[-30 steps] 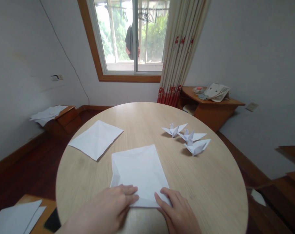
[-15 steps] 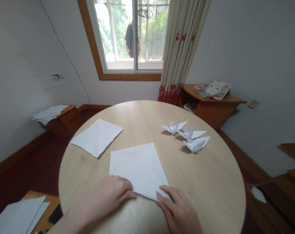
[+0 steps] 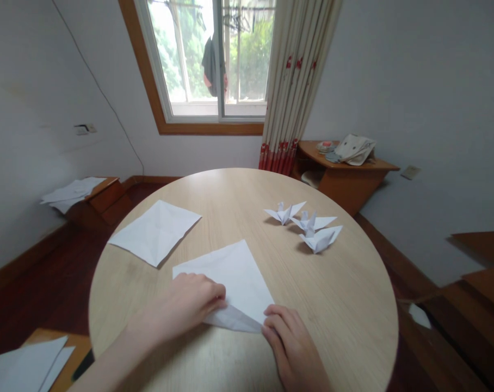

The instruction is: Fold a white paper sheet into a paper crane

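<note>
A white sheet of paper lies on the round wooden table in front of me, its near edge lifted and bent over into a shaded flap. My left hand rests over the sheet's left side, with thumb and fingers pinched on that raised edge. At the sheet's near right corner, my right hand holds the paper between thumb and curled fingertips. Part of the sheet is hidden under my left hand. Farther left lies another creased white sheet. Three folded paper cranes stand together to the right.
The round table fills the middle. Stacked papers lie on a surface at lower left, and more papers on a low cabinet by the wall. A corner desk with a cloth bag stands beyond, beside a curtain.
My left hand has moved up and inward over the sheet, drawing its near edge into a flap. My right hand stays at the right corner. The view has shifted slightly to the right.
</note>
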Demonstrator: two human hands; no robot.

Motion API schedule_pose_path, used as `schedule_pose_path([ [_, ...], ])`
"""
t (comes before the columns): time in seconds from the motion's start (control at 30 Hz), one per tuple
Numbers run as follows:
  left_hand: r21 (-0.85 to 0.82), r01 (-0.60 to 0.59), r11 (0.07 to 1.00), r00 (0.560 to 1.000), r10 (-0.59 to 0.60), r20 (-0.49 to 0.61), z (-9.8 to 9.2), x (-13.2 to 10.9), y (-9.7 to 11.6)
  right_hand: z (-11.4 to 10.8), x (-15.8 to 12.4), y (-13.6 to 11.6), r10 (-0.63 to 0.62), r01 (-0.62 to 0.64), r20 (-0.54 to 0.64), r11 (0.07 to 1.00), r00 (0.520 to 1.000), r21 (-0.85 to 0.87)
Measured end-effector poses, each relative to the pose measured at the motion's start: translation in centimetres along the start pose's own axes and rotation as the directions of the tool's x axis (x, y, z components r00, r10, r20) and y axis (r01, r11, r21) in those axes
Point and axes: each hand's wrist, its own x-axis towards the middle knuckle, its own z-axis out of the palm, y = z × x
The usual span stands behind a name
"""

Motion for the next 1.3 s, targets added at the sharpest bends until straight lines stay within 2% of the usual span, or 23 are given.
schedule_pose_path([
  [0.1, 0.035, -0.024, 0.999, 1.000, 0.025, -0.016, -0.4, 0.5, 0.4, 0.2, -0.1, 0.1, 0.016, -0.016, -0.003, 1.000, 1.000, 0.004],
  [0.2, 0.102, -0.104, 0.989, 0.994, 0.107, -0.022, -0.5, 1.1, 1.1, 0.3, 0.0, 0.1, 0.042, -0.042, 0.001, 0.999, 0.999, 0.017],
  [0.3, 0.148, -0.164, 0.975, 0.986, 0.158, 0.049, -0.5, 1.8, 1.9, 0.2, 0.2, 0.0, 0.064, -0.065, 0.031, 0.998, 0.997, 0.022],
  [0.53, 0.122, -0.146, 0.982, 0.968, 0.117, 0.221, -0.6, 3.2, 2.9, -0.4, 1.1, -0.5, 0.093, -0.089, 0.143, 0.996, 0.985, -0.031],
  [0.7, 0.079, -0.062, 0.995, 0.942, 0.032, 0.335, -1.6, 5.1, 1.7, -0.1, 1.5, -0.6, 0.088, -0.070, 0.155, 0.991, 0.984, -0.115],
  [0.77, 0.058, -0.081, 0.995, 0.929, 0.054, 0.367, -1.7, 6.2, 0.9, 0.0, 1.5, -0.6, 0.078, -0.058, 0.153, 0.990, 0.985, -0.126],
  [0.83, -0.005, -0.106, 0.994, 0.912, 0.099, 0.398, -1.6, 7.2, 0.2, 0.1, 1.6, -0.5, 0.072, -0.052, 0.156, 0.990, 0.985, -0.128],
  [0.93, -0.220, -0.139, 0.966, 0.859, 0.228, 0.459, -1.0, 8.6, -0.9, 0.2, 1.6, -0.3, 0.080, -0.060, 0.163, 0.990, 0.983, -0.125],
  [1.03, -0.371, -0.125, 0.920, 0.849, 0.293, 0.440, -0.1, 9.5, -1.8, 0.1, 1.6, 0.0, 0.072, -0.054, 0.151, 0.992, 0.986, -0.118],
  [1.17, -0.437, -0.127, 0.890, 0.844, 0.329, 0.424, 0.8, 9.8, -2.3, -0.3, 1.7, 0.6, 0.063, -0.045, 0.158, 0.992, 0.985, -0.116],
  [1.3, -0.465, -0.131, 0.876, 0.826, 0.356, 0.438, 0.9, 9.4, -2.4, -0.4, 1.7, 1.0, 0.072, -0.049, 0.176, 0.990, 0.982, -0.132],
])
